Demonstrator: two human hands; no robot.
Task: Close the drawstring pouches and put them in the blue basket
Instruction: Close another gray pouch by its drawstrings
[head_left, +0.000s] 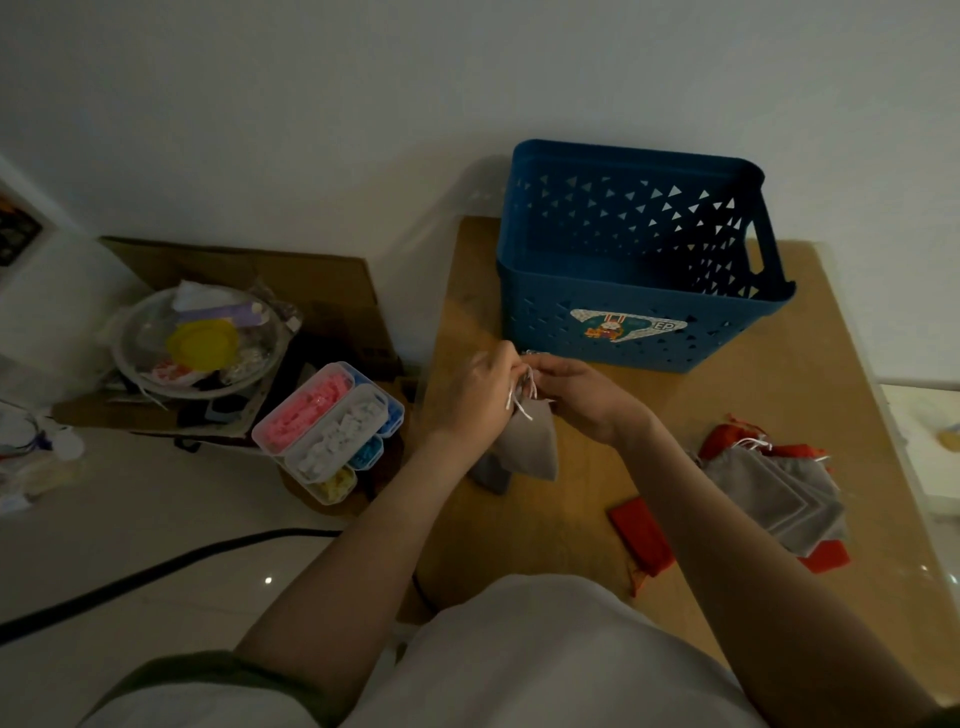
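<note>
Mouth of the grey pouch (535, 447) hidden between the left hand (475, 389) and right hand (576, 395), red pouches (641, 535) partly buried under the grey pile (774, 493), basket sticker (626, 327) print too small to read

White short-sleeved top (519, 670), dark green band (218, 670) at the left sleeve hem, forearms (358, 551) bare

Likely a lived-in home room: left of the left hand (478, 395), a cluttered glass bowl (208, 392) and clear boxes (337, 423) of coloured bits crowd a tiled floor (156, 519) below a plain white wall (260, 104).
</note>
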